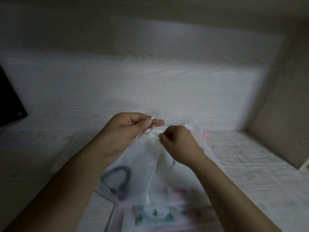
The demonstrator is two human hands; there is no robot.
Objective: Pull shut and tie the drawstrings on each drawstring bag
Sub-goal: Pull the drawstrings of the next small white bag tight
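- A cord (151, 128) is pinched by the left hand (127, 131); the mouth of the sheer bag (142, 164), centre frame, is gripped by the right hand (178, 144).
- The mouth is judged partly gathered, untied; other bags (167, 213) lie beneath, lower frame.

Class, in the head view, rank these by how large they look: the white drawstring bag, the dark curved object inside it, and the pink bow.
1. white drawstring bag
2. dark curved object
3. pink bow, partly hidden and farther away, so its true size is unsure

left hand (127, 129) pinching, right hand (177, 144) curled
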